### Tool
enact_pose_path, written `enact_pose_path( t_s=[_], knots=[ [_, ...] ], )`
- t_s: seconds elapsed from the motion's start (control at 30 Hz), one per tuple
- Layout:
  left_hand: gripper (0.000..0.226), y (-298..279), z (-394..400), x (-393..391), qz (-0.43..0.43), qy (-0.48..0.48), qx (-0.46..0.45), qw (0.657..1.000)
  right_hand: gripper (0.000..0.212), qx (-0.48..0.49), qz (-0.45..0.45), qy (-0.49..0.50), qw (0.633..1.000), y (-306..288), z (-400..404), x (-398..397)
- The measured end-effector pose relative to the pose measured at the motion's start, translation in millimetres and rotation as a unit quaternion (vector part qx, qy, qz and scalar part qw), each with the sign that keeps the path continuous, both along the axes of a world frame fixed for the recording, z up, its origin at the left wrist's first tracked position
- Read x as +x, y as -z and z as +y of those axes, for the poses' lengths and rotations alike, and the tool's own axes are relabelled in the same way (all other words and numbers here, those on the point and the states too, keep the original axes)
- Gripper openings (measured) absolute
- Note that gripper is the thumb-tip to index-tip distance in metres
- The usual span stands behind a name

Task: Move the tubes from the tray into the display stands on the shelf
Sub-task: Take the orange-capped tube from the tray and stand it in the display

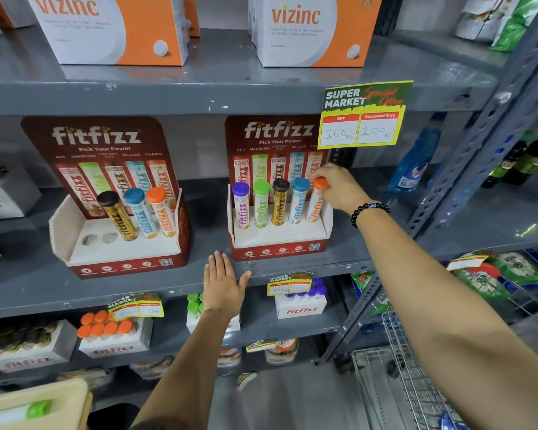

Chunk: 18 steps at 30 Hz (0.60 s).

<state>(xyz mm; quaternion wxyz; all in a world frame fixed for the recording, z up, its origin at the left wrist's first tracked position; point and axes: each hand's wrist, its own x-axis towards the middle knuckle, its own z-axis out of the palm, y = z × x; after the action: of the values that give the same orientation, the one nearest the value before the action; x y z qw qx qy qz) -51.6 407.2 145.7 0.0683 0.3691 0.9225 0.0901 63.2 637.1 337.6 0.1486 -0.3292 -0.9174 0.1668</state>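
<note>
Right hand (336, 186) pinches the orange tube (315, 202) by its cap — it sits in the right stand (278, 240) on the shelf (137, 288). Left hand (222, 282) lies flat, fingers spread, on the shelf edge.

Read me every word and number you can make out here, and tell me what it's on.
"vizinc": two orange boxes, top shelf.
"fitfizz", "Pick Your Power": both display stands.
"fitfizz": tubes, lower white boxes.
"SUPER MARKET", "MRP 160 Rs", "Discounted Price 100 Rs": yellow price tag.
Lower tags: blurred.

Orange-capped tube (316, 201), dark-red stand (280, 252)
</note>
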Motion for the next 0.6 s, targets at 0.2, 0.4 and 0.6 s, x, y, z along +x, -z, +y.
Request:
enact_pose_path(
  t_s=[0.2, 0.4, 0.6],
  knots=[
    [0.076, -1.1, 0.5, 0.6, 0.001, 0.0, -0.006, 1.0, 0.036, -0.006, 0.008, -0.01, 1.0, 6.9, 0.6, -4.7],
    [0.076, -3.0, 0.4, -0.1, -0.007, 0.005, -0.009, 1.0, 0.051, -0.046, 0.029, 0.003, 0.998, 11.6, 0.3, -2.2],
    [0.071, -8.7, -13.1, -4.6, -0.036, 0.035, 0.018, 0.999, 0.051, 0.037, 0.195, 0.037, 0.979, 14.3, -31.2, -5.4]
  ],
)
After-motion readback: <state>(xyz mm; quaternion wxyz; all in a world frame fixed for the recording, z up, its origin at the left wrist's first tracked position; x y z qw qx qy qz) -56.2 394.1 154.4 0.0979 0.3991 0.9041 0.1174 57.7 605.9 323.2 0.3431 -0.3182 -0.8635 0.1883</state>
